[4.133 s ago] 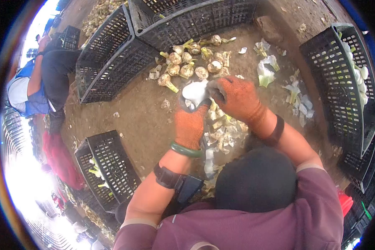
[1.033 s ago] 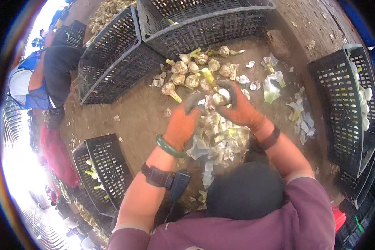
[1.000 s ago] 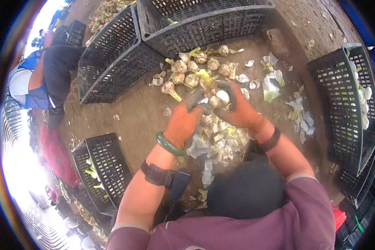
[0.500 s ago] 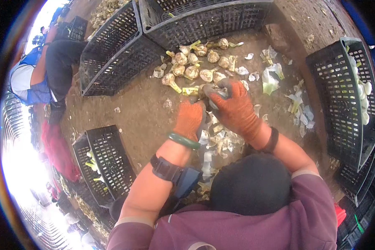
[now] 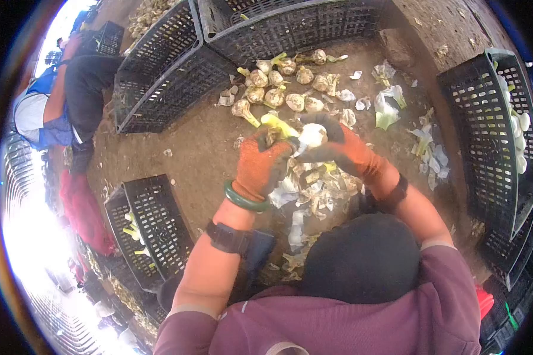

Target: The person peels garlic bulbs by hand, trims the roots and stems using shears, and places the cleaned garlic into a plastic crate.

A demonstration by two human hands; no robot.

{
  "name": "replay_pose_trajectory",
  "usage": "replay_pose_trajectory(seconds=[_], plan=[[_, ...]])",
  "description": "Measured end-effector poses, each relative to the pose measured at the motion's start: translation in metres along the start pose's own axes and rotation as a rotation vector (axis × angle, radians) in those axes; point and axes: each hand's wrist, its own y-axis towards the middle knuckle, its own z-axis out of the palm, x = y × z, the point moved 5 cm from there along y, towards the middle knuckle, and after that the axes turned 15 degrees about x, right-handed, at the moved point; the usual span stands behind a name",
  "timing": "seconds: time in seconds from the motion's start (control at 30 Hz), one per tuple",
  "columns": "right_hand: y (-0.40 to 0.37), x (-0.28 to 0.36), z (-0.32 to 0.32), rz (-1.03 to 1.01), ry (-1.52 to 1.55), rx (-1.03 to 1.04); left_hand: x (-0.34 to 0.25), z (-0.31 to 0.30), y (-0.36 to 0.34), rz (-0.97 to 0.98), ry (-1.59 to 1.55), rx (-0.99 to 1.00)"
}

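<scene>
Both of my hands wear orange gloves with dark fingers. Between them is a garlic bulb (image 5: 312,135), its white surface bared, with a yellow-green stem (image 5: 278,125) pointing left. My right hand (image 5: 344,151) wraps the bulb from the right. My left hand (image 5: 265,161) is closed at the stem side, fingers pinching by the neck where a strip of skin hangs. Just beyond lie several unpeeled garlic bulbs (image 5: 274,96) with dirty skins and short stems. Below my hands, loose papery peelings (image 5: 320,192) are heaped on the ground.
Black plastic crates (image 5: 296,31) line the far side. On the right, another crate (image 5: 485,148) holds peeled white bulbs; a crate (image 5: 151,231) at left holds a few stemmed ones. More peelings (image 5: 429,151) lie to the right. Another person (image 5: 71,100) sits at far left.
The bulb has turned in my hands, and its white surface and stem now show. My left hand has shifted slightly left and its wrist has rotated; my right hand has moved slightly down.
</scene>
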Motion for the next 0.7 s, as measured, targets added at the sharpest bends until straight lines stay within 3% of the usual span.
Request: replay_pose_trajectory(seconds=[0.03,0.07,0.13,0.2,0.23,0.3,0.37,0.4,0.47,0.5,0.57,0.6,0.7], plan=[[0.000,-0.008,0.003,0.063,0.247,0.048,0.002,0.003,0.000,0.013,0.015,-0.046],[0.002,-0.026,0.003,0.004,0.466,-0.041,0.002,0.004,0.001,0.060,0.075,-0.069],[0.000,-0.026,0.002,-0.003,0.298,-0.023,0.001,0.008,0.004,0.182,0.243,-0.099],[0.000,-0.033,0.007,0.127,0.759,-0.134,0.014,0.006,0.012,0.061,0.183,-0.134],[0.000,-0.029,0.003,0.053,0.423,-0.198,0.028,0.005,0.017,-0.136,0.014,-0.162],[-0.003,-0.019,0.001,-0.095,-0.255,-0.309,0.040,0.006,0.020,-0.281,0.236,-0.103],[-0.005,-0.017,0.000,-0.175,-0.394,-0.281,0.039,0.013,0.022,-0.154,1.012,0.077],[-0.010,-0.003,0.000,-0.232,-0.474,-0.218,0.039,0.013,0.020,-0.070,0.890,-0.028],[-0.009,0.002,-0.001,-0.158,-0.608,-0.167,0.037,0.013,0.019,0.101,0.638,-0.236],[-0.008,0.004,-0.002,-0.124,-0.676,-0.140,0.025,0.016,0.018,0.150,0.681,-0.258],[-0.008,-0.003,-0.002,-0.208,-0.791,-0.282,-0.005,0.024,0.013,0.248,0.770,-0.303],[-0.006,-0.015,-0.006,-0.046,-0.948,-0.348,-0.010,0.034,0.008,0.311,0.822,-0.355],[-0.001,-0.045,-0.015,-0.134,-0.274,-0.200,0.014,0.029,0.011,0.121,0.466,-0.315]])
